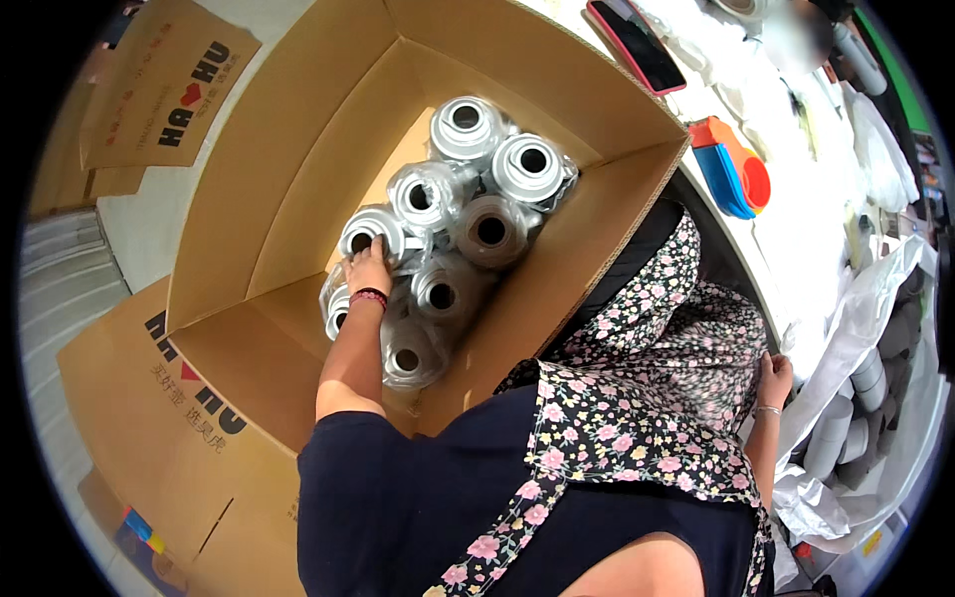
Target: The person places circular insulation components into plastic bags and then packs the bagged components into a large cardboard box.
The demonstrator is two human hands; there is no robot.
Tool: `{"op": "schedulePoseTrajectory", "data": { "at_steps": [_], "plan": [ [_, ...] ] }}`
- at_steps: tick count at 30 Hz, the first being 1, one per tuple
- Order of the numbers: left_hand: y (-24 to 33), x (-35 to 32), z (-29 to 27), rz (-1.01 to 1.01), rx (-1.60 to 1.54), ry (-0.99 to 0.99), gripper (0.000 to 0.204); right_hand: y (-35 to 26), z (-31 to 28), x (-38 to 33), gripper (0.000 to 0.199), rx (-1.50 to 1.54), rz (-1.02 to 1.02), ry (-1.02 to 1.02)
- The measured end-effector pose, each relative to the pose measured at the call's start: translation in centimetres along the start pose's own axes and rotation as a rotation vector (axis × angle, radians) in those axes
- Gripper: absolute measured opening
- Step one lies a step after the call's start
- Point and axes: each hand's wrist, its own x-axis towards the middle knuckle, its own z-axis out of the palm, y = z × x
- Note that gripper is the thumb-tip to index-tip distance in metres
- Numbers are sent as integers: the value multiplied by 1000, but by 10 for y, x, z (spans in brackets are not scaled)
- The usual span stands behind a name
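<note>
My left hand [368,267] reaches down into a large cardboard box [308,129]. Its fingers hook over the rim of a plastic-wrapped grey cylinder [372,231], the tips at the dark hole in the top. Several matching cylinders stand upright beside it in two rows, each with a ringed top, such as the far one [466,117] and the near one [406,359]. Clear film bunches between them. My right hand [776,378] hangs low by the white table's edge, beside my flowered apron [637,398]. Its fingers are curled; what they hold, if anything, is hidden.
The white table [766,269] bears a phone in a red case [637,45] and orange and blue plastic pieces [731,169]. Grey cylinders [836,433] fill a plastic-lined container at the right. A printed carton flap [169,418] spreads at the left; another carton [164,85] stands behind.
</note>
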Motion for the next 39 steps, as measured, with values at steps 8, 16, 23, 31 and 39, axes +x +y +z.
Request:
{"op": "schedulePoseTrajectory", "data": {
  "at_steps": [8, 16, 23, 31, 39],
  "plan": [
    [25, 1, 1, 8, -389, 63, 43, -24, -2, -40, 23, 343, 24, 28],
    [97, 1, -207, -161, -183, 164, 31, -113, -9, -70, 60, 87, -220, 121],
    [403, 56, -429, 1004, -587, 843, 55, -103, -20, -69, 54, 282, -274, 138],
    [520, 129, -428, 493, -891, 830, 83, -78, -6, -59, 58, 441, -352, 173],
    [437, -130, -497, 1266, -694, 587, 53, -64, -7, -60, 42, 689, -351, 322]
  ]
}}
